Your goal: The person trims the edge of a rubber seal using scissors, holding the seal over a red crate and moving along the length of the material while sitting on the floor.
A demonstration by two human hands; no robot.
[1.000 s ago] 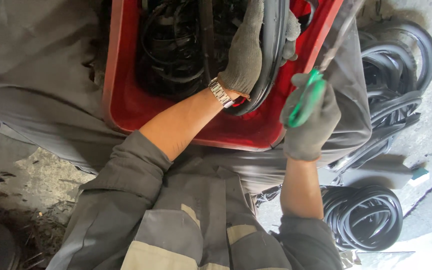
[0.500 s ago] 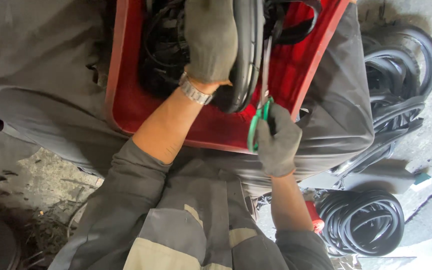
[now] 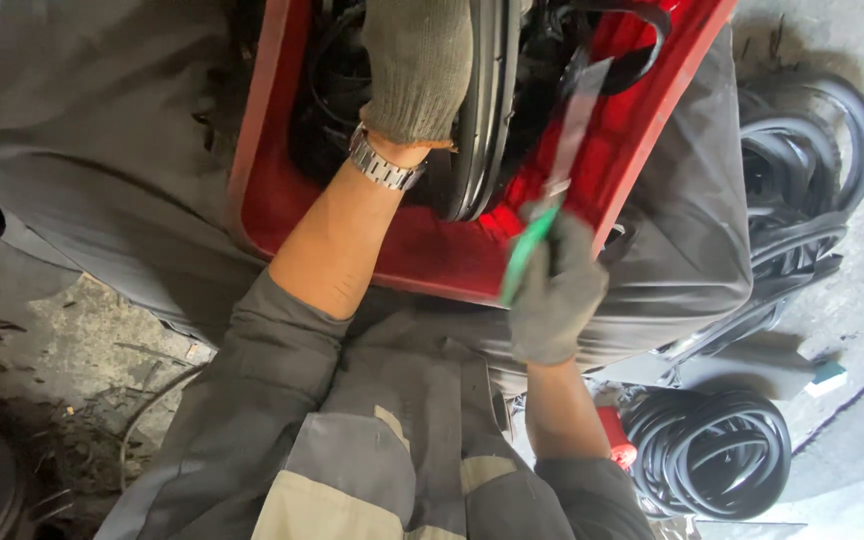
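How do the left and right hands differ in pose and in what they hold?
The left hand reaches far into the red crate, gripping black rubber strips; the right hand stays at the crate's near edge, holding a green-handled knife. The left wrist wears a metal watch; the right wrist is bare. Both hands wear grey knit gloves.

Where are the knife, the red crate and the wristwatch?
knife (image 3: 530, 248), head view, on its green handle.
red crate (image 3: 422, 250), head view, on its near wall.
wristwatch (image 3: 384, 168), head view, on its metal band.

Left hand fingertips cut off; blurred blade, perhaps a knife.
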